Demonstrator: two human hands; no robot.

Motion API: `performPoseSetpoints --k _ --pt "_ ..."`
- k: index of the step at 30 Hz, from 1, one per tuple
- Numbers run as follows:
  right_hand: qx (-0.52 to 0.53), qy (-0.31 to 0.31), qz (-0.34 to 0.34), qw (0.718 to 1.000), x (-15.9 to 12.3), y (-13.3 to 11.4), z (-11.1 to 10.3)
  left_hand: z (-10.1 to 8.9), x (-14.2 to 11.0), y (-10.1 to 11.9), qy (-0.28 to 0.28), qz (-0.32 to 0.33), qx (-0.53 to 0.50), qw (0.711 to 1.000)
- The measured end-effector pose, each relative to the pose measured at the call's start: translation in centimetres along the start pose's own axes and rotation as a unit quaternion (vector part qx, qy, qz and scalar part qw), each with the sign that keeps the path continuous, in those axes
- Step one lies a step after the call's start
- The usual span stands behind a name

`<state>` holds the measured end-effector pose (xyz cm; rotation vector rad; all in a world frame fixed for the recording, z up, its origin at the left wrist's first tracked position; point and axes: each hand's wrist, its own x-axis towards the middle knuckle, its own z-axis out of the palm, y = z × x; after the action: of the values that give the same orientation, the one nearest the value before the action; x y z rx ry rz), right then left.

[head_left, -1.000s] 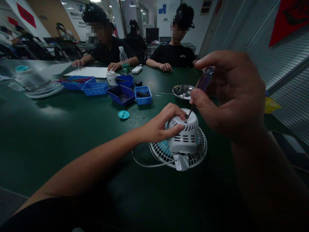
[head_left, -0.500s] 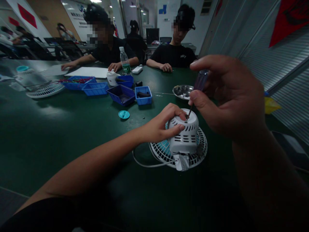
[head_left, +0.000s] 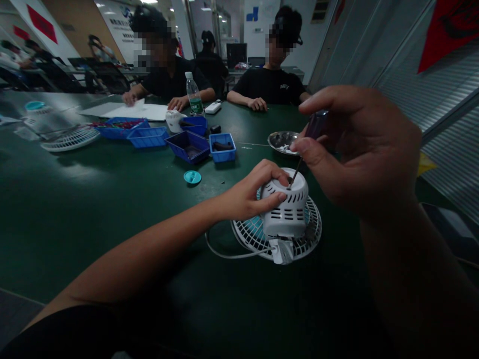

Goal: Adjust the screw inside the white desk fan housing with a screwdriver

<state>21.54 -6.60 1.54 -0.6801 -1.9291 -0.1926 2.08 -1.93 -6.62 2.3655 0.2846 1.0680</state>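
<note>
Partition walls, slatted blinds (head_left: 449, 89) and rows of desks surround a dark green table (head_left: 112, 209) in the head view, where the light is dim. Across the table sit two co-workers in black shirts; one (head_left: 164, 80) has a hand on white sheets (head_left: 142, 112), the other (head_left: 275, 87) rests a forearm at the edge.

Nearer, a white fan housing (head_left: 284, 227) stands on a round grille (head_left: 314, 227), with a pale bracket (head_left: 282, 252) at its near side and a cord (head_left: 232, 257) curving off to the left. The left hand (head_left: 254, 194) is partly curled over the housing's upper left side, thumb and fingers holding it and hiding part of the top. The right hand (head_left: 366, 154) is half closed, pinching the handle of a screwdriver (head_left: 316, 124) between thumb and fingers; the shaft slants down to the housing's top, just beside the left fingertips. This hand covers much of the handle and overlaps a metal bowl (head_left: 275, 142) of small white bits behind it.

Left of the bowl stand a small blue bin (head_left: 223, 155) with dark parts and a darker bin (head_left: 187, 147), near a bottle (head_left: 193, 97). A turquoise cap (head_left: 192, 177) lies closer in; another fan (head_left: 69, 139) sits far left
</note>
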Motion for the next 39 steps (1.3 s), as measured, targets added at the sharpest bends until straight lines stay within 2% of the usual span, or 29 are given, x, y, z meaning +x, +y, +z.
performPoseSetpoints --k 3,8,14,21,27,33,39 --pt "-0.011 0.008 0.001 1.0 0.01 0.02 0.04 0.03 0.04 0.01 -0.003 -0.003 0.003 1.0" --pt "0.035 -0.03 0.032 0.998 0.01 0.12 0.06 0.07 0.02 -0.04 -0.002 0.005 0.008 1.0" --pt "-0.01 -0.014 0.028 0.999 0.01 0.14 0.02 0.11 -0.03 0.0 0.002 0.005 0.0 1.0" --pt "0.043 -0.038 0.04 0.998 -0.14 0.24 0.21 0.16 -0.02 -0.21 0.004 0.022 0.002 1.0" --pt "0.0 -0.017 0.021 1.0 0.06 0.08 -0.03 0.12 0.08 -0.01 -0.001 -0.001 0.001 1.0" --pt "-0.002 -0.025 -0.021 0.999 0.07 0.12 -0.16 0.03 0.01 0.07 0.003 0.017 -0.004 1.0" --pt "0.047 -0.046 0.029 0.997 0.06 -0.06 -0.08 0.04 0.04 0.01 -0.001 0.004 0.003 1.0"
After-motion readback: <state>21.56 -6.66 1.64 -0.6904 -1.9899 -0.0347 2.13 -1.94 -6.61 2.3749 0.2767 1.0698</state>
